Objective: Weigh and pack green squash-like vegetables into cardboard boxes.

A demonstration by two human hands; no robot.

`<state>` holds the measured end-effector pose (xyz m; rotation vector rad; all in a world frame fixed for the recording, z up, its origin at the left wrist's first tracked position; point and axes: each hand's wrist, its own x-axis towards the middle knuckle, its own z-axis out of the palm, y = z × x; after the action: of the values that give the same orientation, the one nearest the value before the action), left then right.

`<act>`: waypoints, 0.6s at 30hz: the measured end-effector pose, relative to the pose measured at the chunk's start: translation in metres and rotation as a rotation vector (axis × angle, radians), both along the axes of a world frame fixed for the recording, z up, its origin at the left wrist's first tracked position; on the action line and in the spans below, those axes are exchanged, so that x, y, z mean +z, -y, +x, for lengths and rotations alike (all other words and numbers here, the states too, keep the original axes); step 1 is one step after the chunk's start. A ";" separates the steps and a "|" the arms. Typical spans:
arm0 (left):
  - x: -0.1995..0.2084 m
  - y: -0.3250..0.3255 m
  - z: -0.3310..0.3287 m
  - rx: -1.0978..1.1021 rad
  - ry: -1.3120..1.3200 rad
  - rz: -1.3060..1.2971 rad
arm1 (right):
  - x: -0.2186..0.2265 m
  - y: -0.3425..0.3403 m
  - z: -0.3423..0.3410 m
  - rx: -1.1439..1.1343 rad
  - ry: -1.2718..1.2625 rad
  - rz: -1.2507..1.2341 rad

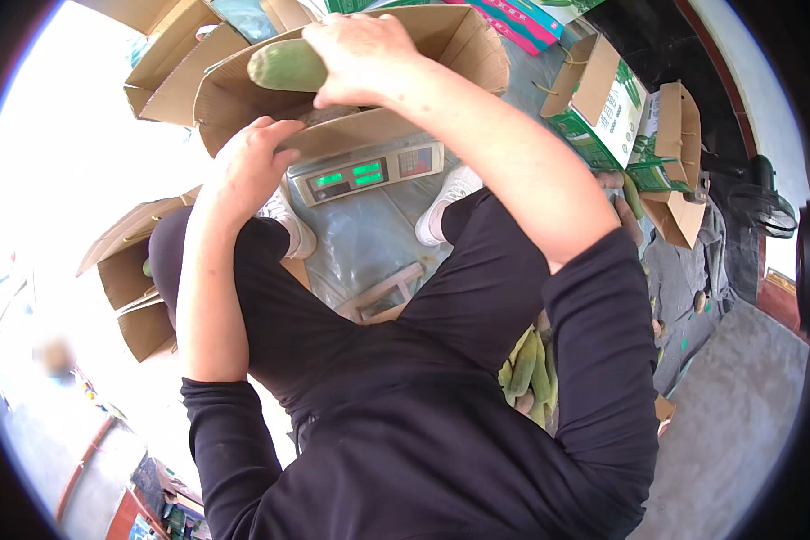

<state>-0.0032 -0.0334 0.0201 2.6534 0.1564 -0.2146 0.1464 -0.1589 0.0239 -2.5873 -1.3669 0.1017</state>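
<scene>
My right hand (360, 56) reaches over an open brown cardboard box (378, 132) and is closed round a thick green oblong vegetable (286, 66). The vegetable's rounded end points left, above the box's opening. At the box's near left rim is my left hand (250, 166), with its fingers over the edge and the thumb on the outer side. Right below the box's near wall sits a digital scale (369, 174) with lit green displays. Inside the box a brownish thing (328, 114) shows in part; my hands and the rim hide the rest.
My white shoes (454, 198) flank the scale on plastic sheeting (333, 256). Green-and-white cartons (594, 108) stand at the right, near a black fan (765, 198). Several green and yellowish vegetables (531, 369) lie beside my right leg. Other open boxes (175, 67) stand at the left.
</scene>
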 end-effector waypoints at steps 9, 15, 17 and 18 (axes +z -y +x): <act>-0.004 -0.002 0.003 0.003 -0.070 -0.010 | 0.029 0.037 0.028 0.012 -0.169 0.213; -0.009 -0.005 0.005 0.016 0.027 -0.045 | 0.040 0.151 0.045 -0.343 -0.425 0.600; -0.007 -0.002 0.008 0.022 -0.003 -0.059 | 0.018 0.200 0.051 -0.453 -0.437 0.676; -0.007 -0.002 0.007 0.012 -0.007 -0.062 | -0.008 0.226 0.054 -0.441 -0.450 0.734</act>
<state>0.0042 -0.0317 0.0133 2.5899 0.1650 -0.2214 0.2007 -0.3846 0.0163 -1.9997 -0.5149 0.0824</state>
